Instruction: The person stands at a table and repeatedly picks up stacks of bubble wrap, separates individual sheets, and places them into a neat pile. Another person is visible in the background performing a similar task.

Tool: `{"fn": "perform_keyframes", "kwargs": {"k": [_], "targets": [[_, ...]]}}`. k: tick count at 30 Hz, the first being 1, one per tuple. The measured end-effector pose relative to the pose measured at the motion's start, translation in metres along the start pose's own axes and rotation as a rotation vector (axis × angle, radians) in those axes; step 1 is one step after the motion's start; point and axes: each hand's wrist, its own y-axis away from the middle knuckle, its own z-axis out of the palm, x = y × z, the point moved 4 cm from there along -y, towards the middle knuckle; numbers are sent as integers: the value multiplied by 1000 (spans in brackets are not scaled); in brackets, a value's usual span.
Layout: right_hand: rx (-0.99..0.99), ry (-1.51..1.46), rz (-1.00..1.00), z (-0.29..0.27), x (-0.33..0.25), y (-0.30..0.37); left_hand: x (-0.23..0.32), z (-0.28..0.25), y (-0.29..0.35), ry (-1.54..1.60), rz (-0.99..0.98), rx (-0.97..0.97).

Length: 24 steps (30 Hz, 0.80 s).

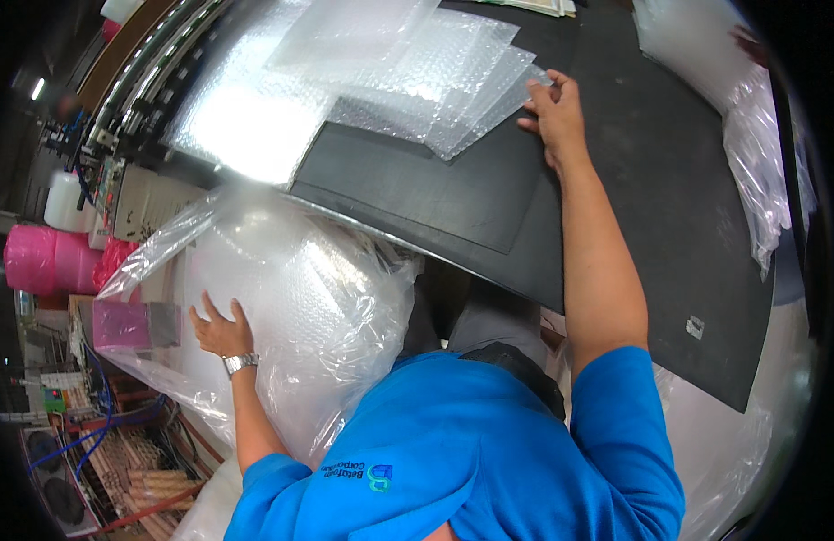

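Bubbled plastic sheets [471, 86] look glossy, the tabletop [651, 198] matt.

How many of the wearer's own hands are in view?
2: left hand over the clear plastic bag; right hand at the right edge of the fanned bubble sheets. Neither is hidden.

Bubble-wrap sheets [462, 77] lie left on the table [651, 198].

Bright blue short-sleeved shirt [525, 442] here, with a blue-and-green logo [379, 478] and dark lettering [346, 472] on the chest. Silver metal-band watch [241, 362] on the left wrist, hands [223, 335] bare. Grey trousers [498, 317], plus some black fabric [522, 368] at the waist, maybe a pouch, hard to tell.
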Motion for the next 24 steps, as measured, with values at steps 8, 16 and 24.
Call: {"fn": "perform_keyframes", "kwargs": {"k": [8, 16, 24], "targets": [[-138, -697, 247, -3, 20, -5, -50, 139, 14, 302, 248, -808], [-182, -919, 293, 3, 24, 0, 113, -80, -76, 808, 496, -171], [-225, -1001, 252, 7, 32, -13, 278, -108, -164, 945, 823, 145]]}}
